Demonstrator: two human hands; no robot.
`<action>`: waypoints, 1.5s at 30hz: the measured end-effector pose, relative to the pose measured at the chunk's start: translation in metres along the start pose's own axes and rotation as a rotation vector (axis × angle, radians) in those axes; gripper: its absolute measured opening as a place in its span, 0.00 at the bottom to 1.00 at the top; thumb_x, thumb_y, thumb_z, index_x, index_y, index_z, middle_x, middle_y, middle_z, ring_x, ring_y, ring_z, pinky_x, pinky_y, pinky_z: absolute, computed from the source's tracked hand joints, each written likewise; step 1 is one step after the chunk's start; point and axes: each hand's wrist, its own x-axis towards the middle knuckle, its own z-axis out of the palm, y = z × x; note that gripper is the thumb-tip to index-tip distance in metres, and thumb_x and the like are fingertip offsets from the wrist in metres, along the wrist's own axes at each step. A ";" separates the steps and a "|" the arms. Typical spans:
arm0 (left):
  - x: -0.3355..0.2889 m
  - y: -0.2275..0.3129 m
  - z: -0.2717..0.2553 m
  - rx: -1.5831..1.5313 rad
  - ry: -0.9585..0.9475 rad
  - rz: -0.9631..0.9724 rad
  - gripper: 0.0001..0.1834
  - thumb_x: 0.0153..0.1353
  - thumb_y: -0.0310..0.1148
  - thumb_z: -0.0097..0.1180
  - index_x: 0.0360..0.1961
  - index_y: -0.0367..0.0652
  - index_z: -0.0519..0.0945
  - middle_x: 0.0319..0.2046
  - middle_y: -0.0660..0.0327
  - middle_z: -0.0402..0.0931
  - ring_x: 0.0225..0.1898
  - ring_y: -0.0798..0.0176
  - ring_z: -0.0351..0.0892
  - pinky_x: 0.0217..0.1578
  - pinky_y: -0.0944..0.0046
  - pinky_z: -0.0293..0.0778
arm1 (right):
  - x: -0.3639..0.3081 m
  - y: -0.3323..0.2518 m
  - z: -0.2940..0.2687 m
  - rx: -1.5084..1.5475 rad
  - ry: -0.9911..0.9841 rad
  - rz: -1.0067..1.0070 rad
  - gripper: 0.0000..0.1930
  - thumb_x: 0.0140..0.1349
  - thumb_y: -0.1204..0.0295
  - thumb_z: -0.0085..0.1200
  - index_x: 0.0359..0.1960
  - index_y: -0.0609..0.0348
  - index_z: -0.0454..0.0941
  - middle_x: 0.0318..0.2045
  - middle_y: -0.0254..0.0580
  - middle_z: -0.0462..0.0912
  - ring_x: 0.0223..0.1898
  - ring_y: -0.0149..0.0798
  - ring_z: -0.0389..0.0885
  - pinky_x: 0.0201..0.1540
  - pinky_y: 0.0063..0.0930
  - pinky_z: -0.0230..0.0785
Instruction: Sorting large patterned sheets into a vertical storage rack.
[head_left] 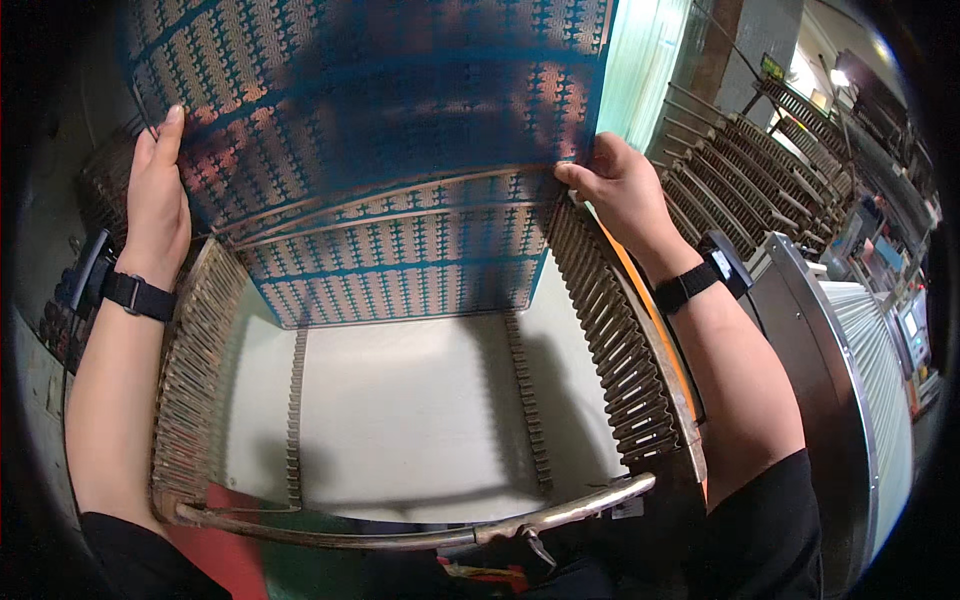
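Note:
A large circuit board panel [350, 110], blue with rows of copper-coloured patterns, is held upright between my two hands. My left hand [160, 200] grips its left edge, thumb pointing up. At the right edge, my right hand [625, 190] has its thumb against the panel's front face. Just behind the held panel's lower edge shows another similar panel [400, 265], standing at the far end of a metal slotted rack [625, 350]. Both hands are above the rack's slotted side walls.
A metal bar handle [400, 540] crosses the rack's near end. White board [400, 400] shows inside the rack, between toothed strips. More slotted racks [760, 175] stand at the far right. A metal cabinet [810, 350] is beside my right forearm.

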 end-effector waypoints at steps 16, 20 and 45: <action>0.009 -0.016 -0.016 -0.081 -0.120 -0.034 0.14 0.76 0.42 0.55 0.49 0.41 0.77 0.49 0.61 0.79 0.53 0.66 0.75 0.60 0.61 0.69 | 0.003 -0.004 0.000 0.080 0.209 -0.183 0.14 0.60 0.77 0.69 0.43 0.65 0.76 0.33 0.35 0.84 0.35 0.27 0.82 0.40 0.25 0.75; -0.002 -0.002 -0.003 -0.113 -0.082 0.008 0.13 0.76 0.39 0.55 0.51 0.41 0.77 0.48 0.63 0.78 0.53 0.68 0.74 0.61 0.62 0.67 | -0.006 -0.025 -0.013 0.015 0.094 -0.085 0.19 0.59 0.81 0.68 0.50 0.64 0.74 0.37 0.38 0.84 0.37 0.29 0.82 0.42 0.23 0.76; 0.007 -0.014 -0.005 0.156 0.055 0.148 0.15 0.77 0.41 0.53 0.53 0.42 0.75 0.48 0.66 0.77 0.51 0.71 0.73 0.59 0.65 0.66 | -0.003 -0.010 -0.017 -0.216 -0.102 -0.050 0.17 0.58 0.65 0.71 0.42 0.64 0.83 0.34 0.54 0.87 0.38 0.48 0.87 0.44 0.39 0.76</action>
